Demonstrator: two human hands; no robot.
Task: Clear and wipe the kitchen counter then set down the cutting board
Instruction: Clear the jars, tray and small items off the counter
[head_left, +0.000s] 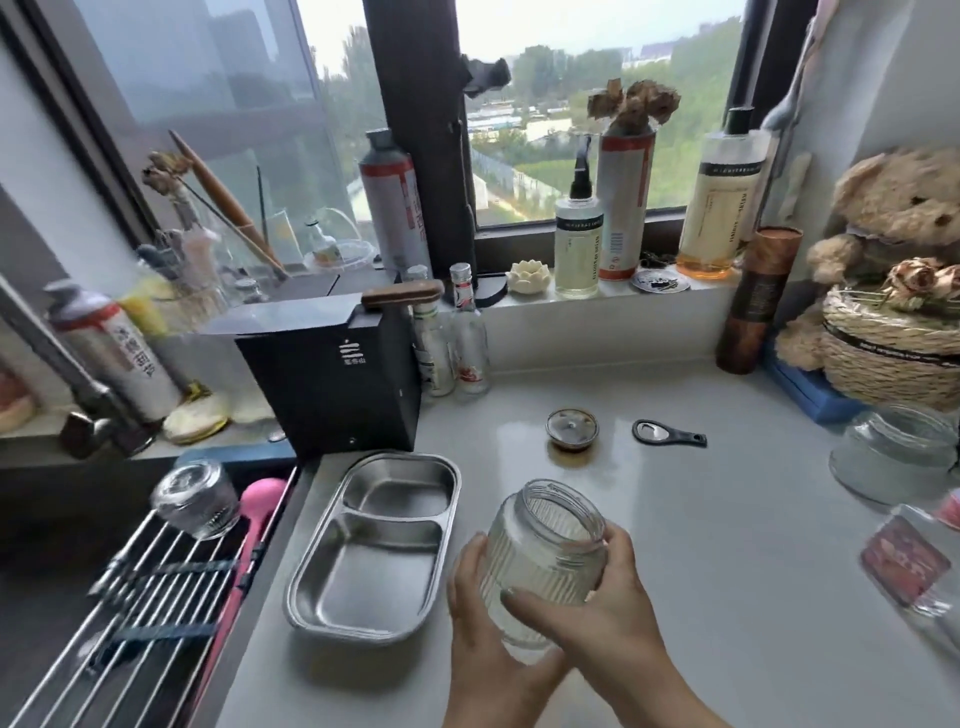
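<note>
Both hands (545, 618) clasp the jar (545, 564); tray (374, 545) left, lid (571, 428) and opener (667, 432) beyond remain, wiping undone.

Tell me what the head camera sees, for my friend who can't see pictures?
Two hands, left hand and right hand, hold an open ribbed glass jar just above a pale kitchen counter. Left of it sits a two-part steel tray; behind lie a small round lid and a black bottle opener, with bottles along the windowsill.
</note>
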